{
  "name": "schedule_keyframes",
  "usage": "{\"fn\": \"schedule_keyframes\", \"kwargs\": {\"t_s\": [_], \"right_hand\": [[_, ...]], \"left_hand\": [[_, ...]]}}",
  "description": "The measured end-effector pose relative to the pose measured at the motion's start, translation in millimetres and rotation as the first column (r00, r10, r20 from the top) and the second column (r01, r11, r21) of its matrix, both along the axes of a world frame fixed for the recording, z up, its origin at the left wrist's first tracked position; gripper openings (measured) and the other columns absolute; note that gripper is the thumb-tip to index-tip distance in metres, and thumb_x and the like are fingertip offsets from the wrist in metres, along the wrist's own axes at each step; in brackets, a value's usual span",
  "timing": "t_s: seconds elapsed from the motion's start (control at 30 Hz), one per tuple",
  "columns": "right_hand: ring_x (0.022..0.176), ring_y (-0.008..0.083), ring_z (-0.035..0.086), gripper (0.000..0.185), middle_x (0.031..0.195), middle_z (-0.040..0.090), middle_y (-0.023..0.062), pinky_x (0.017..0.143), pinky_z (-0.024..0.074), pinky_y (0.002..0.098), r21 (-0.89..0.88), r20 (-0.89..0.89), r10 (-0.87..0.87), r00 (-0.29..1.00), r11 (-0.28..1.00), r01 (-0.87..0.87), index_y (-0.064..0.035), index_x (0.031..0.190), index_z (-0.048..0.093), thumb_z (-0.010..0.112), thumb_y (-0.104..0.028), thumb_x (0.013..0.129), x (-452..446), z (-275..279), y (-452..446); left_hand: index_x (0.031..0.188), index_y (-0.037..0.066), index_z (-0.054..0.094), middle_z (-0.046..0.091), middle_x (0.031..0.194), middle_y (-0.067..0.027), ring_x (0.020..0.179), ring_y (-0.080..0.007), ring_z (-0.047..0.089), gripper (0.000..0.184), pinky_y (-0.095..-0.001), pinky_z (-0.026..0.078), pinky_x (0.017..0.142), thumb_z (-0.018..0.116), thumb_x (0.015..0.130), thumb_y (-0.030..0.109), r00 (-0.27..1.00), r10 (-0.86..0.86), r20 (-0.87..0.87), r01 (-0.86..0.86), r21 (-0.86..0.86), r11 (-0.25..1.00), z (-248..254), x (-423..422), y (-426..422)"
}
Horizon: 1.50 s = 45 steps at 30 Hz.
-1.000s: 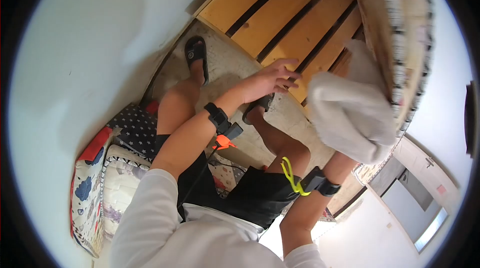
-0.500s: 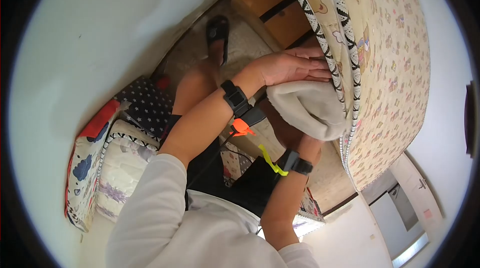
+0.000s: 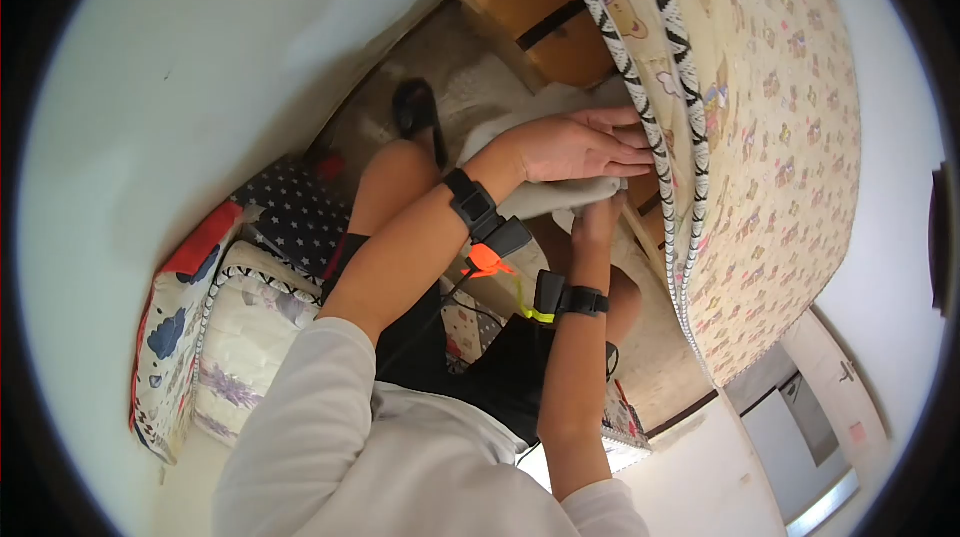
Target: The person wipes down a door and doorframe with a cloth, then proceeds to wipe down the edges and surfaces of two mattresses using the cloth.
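Note:
My left hand (image 3: pixel 585 145) reaches to the raised edge of a mattress (image 3: pixel 770 137) printed with teddy bears and edged in black-and-white braid. Its fingers are stretched out against the inner side of that edge. Just below it, my right hand (image 3: pixel 597 217) is closed on the end of a greyish-white soft cloth (image 3: pixel 545 199). The cloth runs behind my left forearm and lies spread over the surface beneath the mattress. My right fingers are partly hidden by the cloth.
Wooden panels (image 3: pixel 570 37) with a dark gap show under the mattress. My bent knees and a black slipper (image 3: pixel 415 112) are beside the cloth. Folded padded bedding (image 3: pixel 240 357) and a star-patterned dark cloth (image 3: pixel 290 207) stand to the left, by the wall (image 3: pixel 200 67).
My right hand has moved up and inward under the mattress, taking the cloth along. The bunched cloth is now spread out further back. My left hand has stayed at the mattress edge.

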State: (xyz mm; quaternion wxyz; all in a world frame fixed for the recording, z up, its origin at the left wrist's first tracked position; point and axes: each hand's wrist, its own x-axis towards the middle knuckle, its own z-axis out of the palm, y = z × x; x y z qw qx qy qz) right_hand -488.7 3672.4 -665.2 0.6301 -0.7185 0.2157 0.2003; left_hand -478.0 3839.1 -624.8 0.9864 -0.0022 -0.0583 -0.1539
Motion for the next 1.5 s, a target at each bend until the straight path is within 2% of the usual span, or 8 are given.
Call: {"fn": "schedule_keyframes", "kwargs": {"t_s": [0.07,0.17,0.3,0.43,0.5,1.27,1.37,1.5], "right_hand": [[0.122,0.0231,0.051,0.05,0.14,0.044,0.0144,0.096,0.0497,0.0374,-0.094,0.071,-0.01,0.997,0.995,0.017,-0.0016,0.141,0.037,0.048,-0.03,0.101,9,1,-5],[0.13,0.0263,0.046,0.051,0.144,0.042,0.0161,0.101,0.0466,0.0393,0.506,0.043,-0.273,0.961,0.835,0.215,-0.0036,0.144,0.036,0.041,-0.034,0.103,45,-10,-10],[0.136,0.0288,0.04,0.053,0.147,0.041,0.017,0.108,0.0388,0.0429,-0.122,0.042,0.356,0.933,0.929,-0.349,-0.0046,0.145,0.036,0.039,-0.036,0.102,63,-87,-32],[0.136,0.0289,0.04,0.054,0.147,0.041,0.0168,0.108,0.0379,0.043,-0.714,-0.06,0.898,0.437,0.268,-0.648,-0.0049,0.145,0.037,0.04,-0.037,0.102,2,-94,2],[0.136,0.0289,0.04,0.054,0.147,0.042,0.0167,0.109,0.0375,0.043,-0.764,-0.12,0.932,0.343,0.134,-0.631,-0.0051,0.145,0.037,0.041,-0.037,0.101,-2,-96,7],[0.134,0.0293,0.042,0.058,0.146,0.042,0.0158,0.111,0.0327,0.0433,-0.73,-0.305,0.951,0.039,-0.207,-0.651,-0.0073,0.143,0.04,0.049,-0.04,0.096,-55,-56,2],[0.134,0.0294,0.042,0.059,0.146,0.042,0.0157,0.111,0.032,0.0434,-0.741,-0.25,0.964,0.087,-0.133,-0.658,-0.0075,0.143,0.04,0.05,-0.04,0.095,-47,-68,5],[0.127,0.0342,0.048,0.051,0.137,0.052,0.0176,0.106,0.037,0.0448,-0.722,0.187,0.887,0.422,0.416,-0.553,-0.0063,0.134,0.049,0.055,-0.034,0.091,-17,-50,-11]], "left_hand": [[0.147,0.001,0.033,0.041,0.148,-0.0143,0.133,-0.0251,0.044,0.058,-0.0364,0.035,0.113,0.051,0.092,-0.005,0.998,-0.061,-0.036,0.06,-0.03,0.998,-9,-3,1],[0.148,0.003,0.033,0.041,0.149,-0.0121,0.134,-0.0248,0.044,0.061,-0.0356,0.034,0.113,0.051,0.09,-0.007,0.999,-0.027,0.038,0.024,0.077,0.997,8,-6,6],[0.148,0.001,0.032,0.04,0.149,-0.0135,0.137,-0.024,0.04,0.062,-0.035,0.032,0.114,0.049,0.089,-0.009,0.997,-0.01,0.074,0.009,0.006,1.0,4,0,1],[0.149,0.0,0.029,0.04,0.149,-0.0144,0.136,-0.0229,0.042,0.064,-0.034,0.034,0.113,0.05,0.089,-0.009,0.992,-0.038,0.118,0.045,-0.059,0.997,4,8,-12],[0.15,0.001,0.027,0.04,0.149,-0.0147,0.135,-0.0218,0.043,0.067,-0.032,0.034,0.112,0.052,0.089,-0.009,0.992,-0.075,0.098,0.076,-0.004,0.997,4,8,-5],[0.151,-0.002,0.021,0.035,0.152,-0.0167,0.139,-0.0267,0.036,0.064,-0.0413,0.029,0.115,0.05,0.097,0.016,0.983,0.017,0.183,-0.017,-0.004,1.0,18,8,-5],[0.152,-0.001,0.021,0.034,0.153,-0.0161,0.139,-0.0262,0.036,0.065,-0.0404,0.03,0.115,0.051,0.097,0.019,0.983,0.04,0.178,-0.049,0.049,0.998,19,4,-6],[0.153,-0.001,0.01,0.017,0.16,-0.017,0.146,-0.0302,0.021,0.083,-0.0462,0.019,0.118,0.057,0.091,0.028,0.993,0.055,0.107,-0.07,0.141,0.987,12,-10,-27]]}}
